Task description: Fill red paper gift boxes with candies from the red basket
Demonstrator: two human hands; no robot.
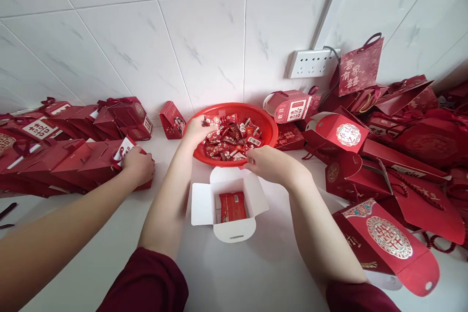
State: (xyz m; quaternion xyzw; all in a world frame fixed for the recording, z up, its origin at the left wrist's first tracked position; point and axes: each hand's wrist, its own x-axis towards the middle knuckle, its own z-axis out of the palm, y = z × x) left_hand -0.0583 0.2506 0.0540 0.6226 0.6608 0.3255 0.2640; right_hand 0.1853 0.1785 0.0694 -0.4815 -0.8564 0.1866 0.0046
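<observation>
My left hand (197, 130) is closed on a red wrapped candy (212, 121) over the left side of a red plastic basket (271, 129). Many wrapped candies (234, 139) lie heaped in that basket. At the basket's front right rim, my right hand (268, 162) is closed, fingertips pointing down at the candies; what they pinch is hidden. Between my forearms stands an open gift box (234, 234), its white flaps folded outward. A red packet (232, 206) lies inside it.
Another person's hand (138, 165) rests on rows of closed red gift boxes (73, 163) at left. A small red box (172, 120) stands left of the basket. Red boxes and bags (391, 236) crowd the right side. A power strip (313, 63) is on the tiled wall.
</observation>
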